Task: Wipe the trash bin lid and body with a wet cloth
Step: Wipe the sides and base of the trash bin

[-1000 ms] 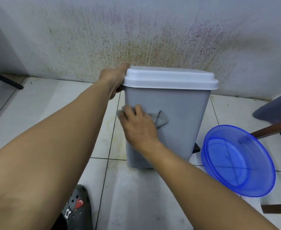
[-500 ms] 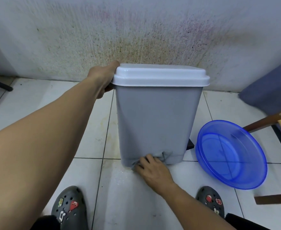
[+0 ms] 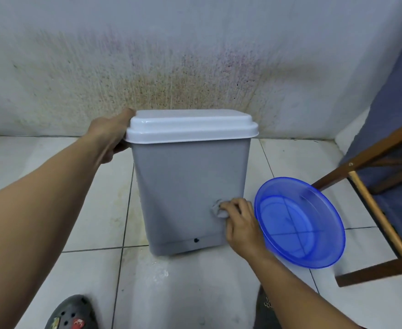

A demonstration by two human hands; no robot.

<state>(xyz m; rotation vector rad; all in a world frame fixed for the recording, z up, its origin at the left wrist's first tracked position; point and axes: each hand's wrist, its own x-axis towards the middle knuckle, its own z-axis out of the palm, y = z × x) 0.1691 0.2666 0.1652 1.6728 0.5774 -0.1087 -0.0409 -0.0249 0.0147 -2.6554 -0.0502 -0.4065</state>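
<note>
A grey trash bin (image 3: 183, 186) with a white lid (image 3: 190, 125) stands on the tiled floor in front of a stained wall. My left hand (image 3: 111, 136) grips the bin's upper left edge just under the lid. My right hand (image 3: 239, 223) presses a crumpled grey cloth (image 3: 217, 210) against the lower right part of the bin's front face. Only a small bunch of the cloth shows past my fingers.
A blue plastic basin (image 3: 299, 222) lies tilted on the floor right of the bin, close to my right hand. A wooden folding chair frame (image 3: 371, 210) with blue fabric stands at the right. My shoe (image 3: 73, 314) is at the bottom left.
My right hand with the cloth went from the upper left of the bin's front down to its bottom edge, then across to the lower right. The left hand kept its hold.
</note>
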